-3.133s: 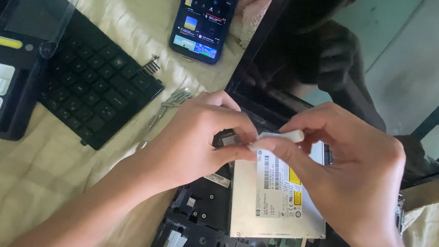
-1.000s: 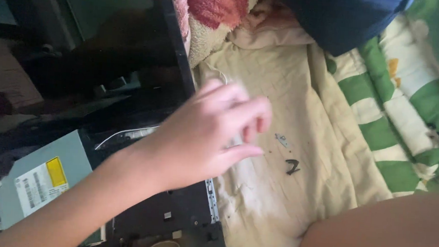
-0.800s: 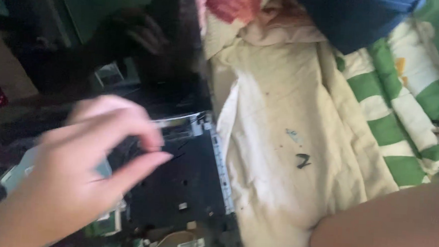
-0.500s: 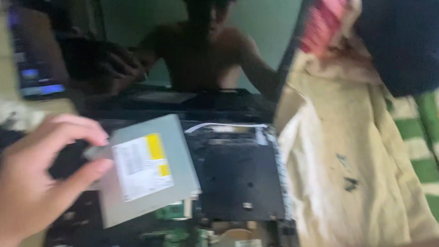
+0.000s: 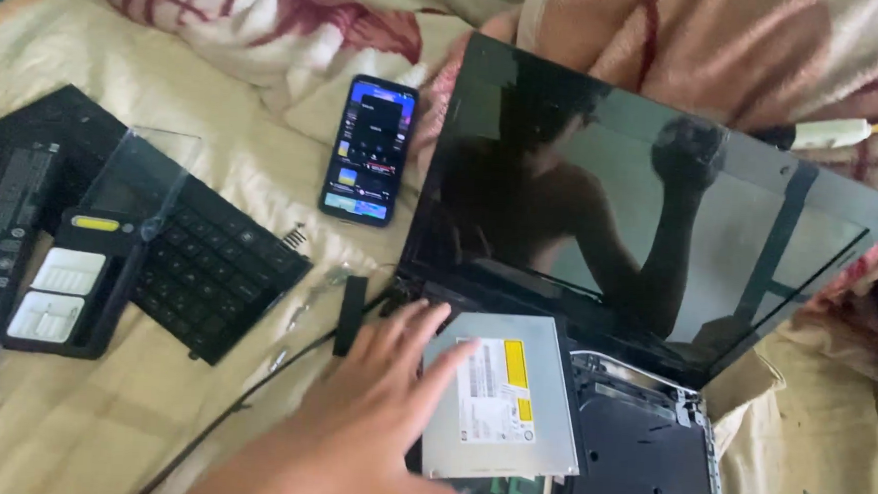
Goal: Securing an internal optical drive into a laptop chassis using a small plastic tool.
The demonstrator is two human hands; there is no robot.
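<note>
Left hand: the left hand (image 5: 370,424) is seen spread flat with the fingers (image 5: 425,321) splayed, its grip released and nothing held; the fingertips are laid over the left edge of the optical drive.
Right hand: not seen in the view.
Optical drive: a slim silver optical drive (image 5: 506,406) with a white and yellow label is found lying on the opened laptop base, partly under the fingertips.
Laptop: a dismantled black laptop (image 5: 648,458) is shown on the bed, its dark screen (image 5: 651,208) tilted up behind the drive; an empty black bay is exposed just right of the drive.
Organiser case: a black parts case (image 5: 56,292) with a clear raised lid (image 5: 137,176) is set at the left; two white trays (image 5: 56,292) are seen inside it, their contents too small to tell, and a yellow strip is seen above them.
Keyboard: the removed black keyboard (image 5: 218,265) lies beside the case, partly under the lid.
Phone: a smartphone (image 5: 369,148) with a lit screen rests face up on the bed, left of the laptop screen.
Cable: a thin black cable (image 5: 251,393) is trailed across the bedsheet towards the hand.
Black strip: a small black bar (image 5: 350,313) lies just above the hand.
Bedsheet: a cream bedsheet (image 5: 99,420) carries all of this.
</note>
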